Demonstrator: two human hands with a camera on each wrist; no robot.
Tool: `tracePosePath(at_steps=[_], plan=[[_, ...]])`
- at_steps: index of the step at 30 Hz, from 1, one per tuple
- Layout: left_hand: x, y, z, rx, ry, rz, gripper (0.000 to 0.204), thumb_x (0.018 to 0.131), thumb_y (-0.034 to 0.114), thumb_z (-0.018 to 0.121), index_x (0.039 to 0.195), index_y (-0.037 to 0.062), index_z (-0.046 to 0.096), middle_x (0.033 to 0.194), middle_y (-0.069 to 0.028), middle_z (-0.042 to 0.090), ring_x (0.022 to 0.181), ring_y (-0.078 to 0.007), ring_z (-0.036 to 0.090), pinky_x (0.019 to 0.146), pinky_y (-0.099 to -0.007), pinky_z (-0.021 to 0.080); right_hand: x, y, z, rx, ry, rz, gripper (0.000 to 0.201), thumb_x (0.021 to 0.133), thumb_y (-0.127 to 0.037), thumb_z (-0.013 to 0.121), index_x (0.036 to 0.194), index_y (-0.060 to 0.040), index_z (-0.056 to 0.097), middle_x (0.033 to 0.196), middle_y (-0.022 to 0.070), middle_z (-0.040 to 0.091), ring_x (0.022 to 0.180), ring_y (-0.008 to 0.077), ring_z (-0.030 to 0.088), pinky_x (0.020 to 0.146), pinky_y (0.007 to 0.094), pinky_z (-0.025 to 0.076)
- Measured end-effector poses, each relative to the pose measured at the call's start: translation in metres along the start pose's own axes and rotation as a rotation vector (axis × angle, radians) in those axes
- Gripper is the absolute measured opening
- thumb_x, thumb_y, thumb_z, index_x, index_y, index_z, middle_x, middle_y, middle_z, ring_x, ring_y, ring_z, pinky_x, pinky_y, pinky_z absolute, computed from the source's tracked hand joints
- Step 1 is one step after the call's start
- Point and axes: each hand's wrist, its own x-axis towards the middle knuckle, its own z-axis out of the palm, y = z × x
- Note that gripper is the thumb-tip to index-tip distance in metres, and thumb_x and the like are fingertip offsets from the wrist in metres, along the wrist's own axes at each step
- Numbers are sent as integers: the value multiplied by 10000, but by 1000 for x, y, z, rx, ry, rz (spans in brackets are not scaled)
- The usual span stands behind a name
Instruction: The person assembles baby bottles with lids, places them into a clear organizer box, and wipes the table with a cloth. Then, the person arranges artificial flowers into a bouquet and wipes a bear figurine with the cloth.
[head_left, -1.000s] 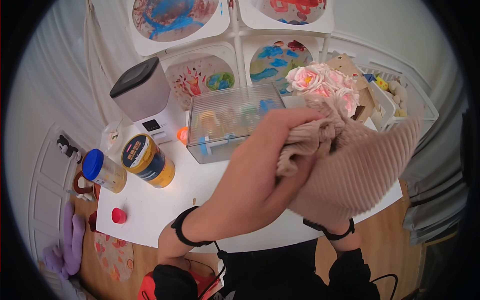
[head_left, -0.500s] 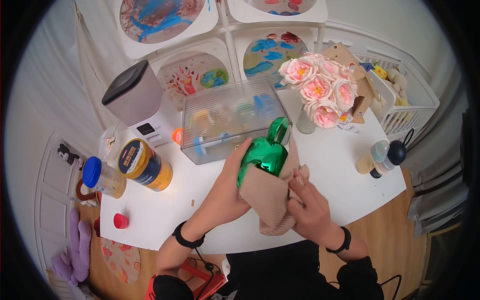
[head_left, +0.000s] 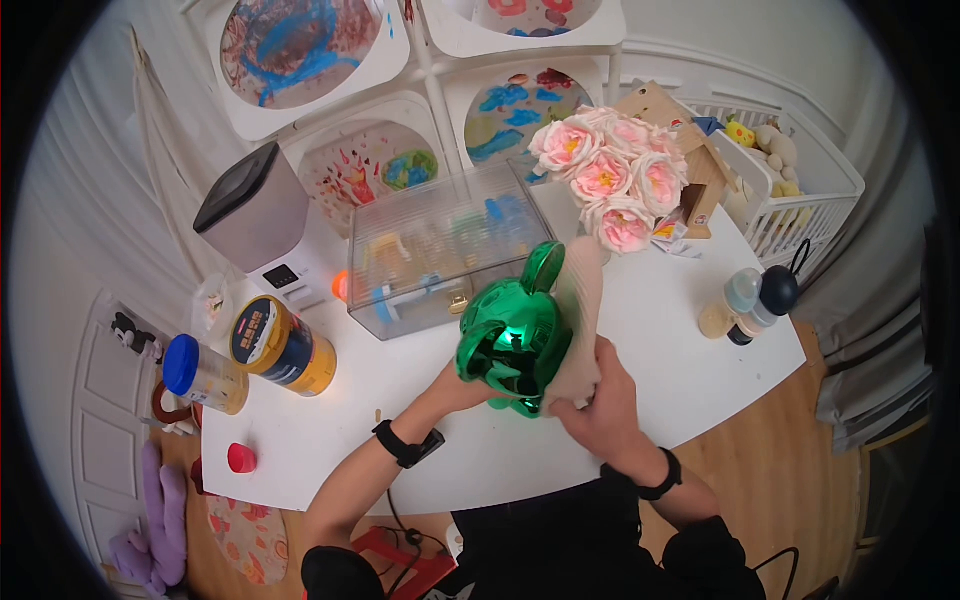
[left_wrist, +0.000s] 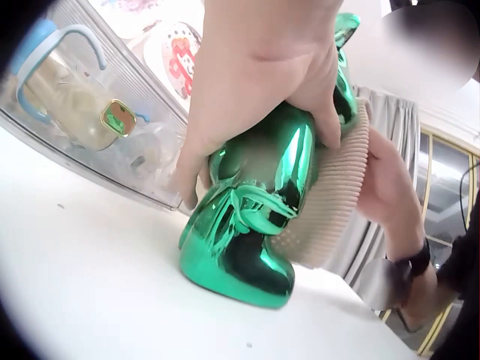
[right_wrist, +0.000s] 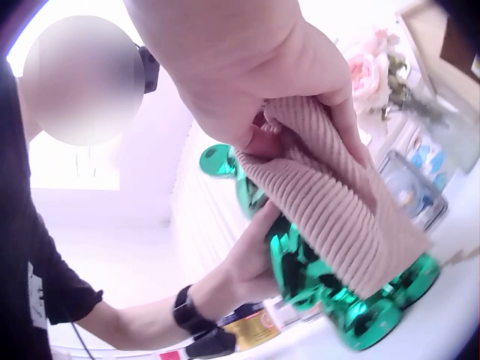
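A shiny green figurine (head_left: pixel 515 335) with rounded ears is held over the white table, tilted in the head view. The left hand (head_left: pixel 452 392) grips it from the left side; in the left wrist view that hand (left_wrist: pixel 262 75) wraps round its upper body, above the figurine's feet (left_wrist: pixel 238 277). A ribbed beige cloth (head_left: pixel 578 320) lies against the figurine's right side. The right hand (head_left: pixel 606 408) pinches this cloth and presses it there. In the right wrist view the bunched cloth (right_wrist: pixel 330 202) hangs from the right hand (right_wrist: pixel 255 67) over the green surface.
Behind stands a clear lidded box (head_left: pixel 440 250), with a white appliance (head_left: pixel 270 220) to its left. Pink flowers (head_left: pixel 610 175) stand behind right. A yellow-lidded tub (head_left: pixel 285 345), a blue-lidded jar (head_left: pixel 205 375) and a red cup (head_left: pixel 241 458) are left; bottles (head_left: pixel 745 305) stand right.
The cloth, first held up and bunched, came down onto the green figurine and moved to its right side. The figurine has turned, showing more of itself, and the left hand has shifted lower.
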Motion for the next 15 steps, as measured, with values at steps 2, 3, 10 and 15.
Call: tracePosePath(at_steps=[2,3,10,15], plan=[[2,-27,-8,108,56,219,619,746,133,848,1293,63,568,1189,-60,655,1049,-182,620,923,-351,512,-3,5,12,-160,155,-351,470,703,-104,791,1121,-17,595,1101,198,620,814,351,669,685,369,562],[-5,-18,-10,48,77,285,617,764,149,836,1308,63,559,1258,-72,622,1124,-193,585,985,-360,473,-5,15,14,-156,157,-363,470,703,-104,791,1121,-17,595,1101,198,620,814,351,669,685,369,562],[-58,-12,-36,-160,238,320,565,917,201,678,1413,61,447,1408,-134,508,1254,-245,529,1048,-390,458,-21,47,2,-410,-104,-375,423,704,-53,737,1110,-34,618,962,144,666,853,368,658,736,428,556],[-67,62,-21,-1004,207,199,690,864,248,742,1432,56,401,1420,-217,454,1279,-349,505,1071,-493,447,-5,52,-15,-121,-302,53,425,775,26,687,1184,-16,583,1118,143,679,982,307,679,825,356,543]])
